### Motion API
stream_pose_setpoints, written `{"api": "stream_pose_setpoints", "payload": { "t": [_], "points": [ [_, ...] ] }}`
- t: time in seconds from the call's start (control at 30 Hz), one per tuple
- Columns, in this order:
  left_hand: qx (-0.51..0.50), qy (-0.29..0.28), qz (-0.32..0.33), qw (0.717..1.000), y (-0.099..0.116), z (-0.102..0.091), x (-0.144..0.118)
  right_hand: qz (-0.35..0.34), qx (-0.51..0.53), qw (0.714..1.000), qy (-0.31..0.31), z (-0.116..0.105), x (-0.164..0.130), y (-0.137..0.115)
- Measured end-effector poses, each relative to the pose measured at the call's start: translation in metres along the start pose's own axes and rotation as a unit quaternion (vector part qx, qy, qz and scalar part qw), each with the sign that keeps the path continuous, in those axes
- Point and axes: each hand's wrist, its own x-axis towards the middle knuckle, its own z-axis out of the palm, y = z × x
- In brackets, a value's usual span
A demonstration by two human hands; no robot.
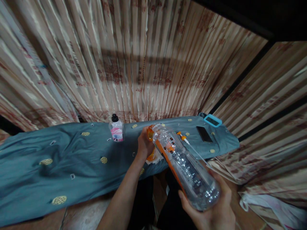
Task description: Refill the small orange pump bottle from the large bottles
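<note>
Fingers of right hand grip bottle; left hand hides its cap.

table, running across the middle of the frame from lower left to right; covered by a wrinkled teal cloth with yellow oval motifs and small square patches. on it: small clear bottle, black cap, pink label, upright, centre of frame at the far edge; black phone, lying flat, right of centre; light-blue framed device, at the far right corner, near the phone; orange-and-white syringe-like item, lying between centre and phone.
</note>
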Motion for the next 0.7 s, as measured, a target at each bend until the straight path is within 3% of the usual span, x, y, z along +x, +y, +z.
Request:
{"api": "stream_pose_setpoints", "payload": {
  "t": [0.37,0.7],
  "points": [
    [-0.009,-0.001,0.000,1.000,-0.0005,0.0001,-0.0004,0.035,0.004,0.999,-0.010,-0.0010,0.0001,-0.0033],
    [0.002,0.002,-0.011,1.000,0.0007,-0.0006,0.0003,0.022,0.003,1.000,-0.009,-0.0010,0.0009,-0.0022]
  ]
}}
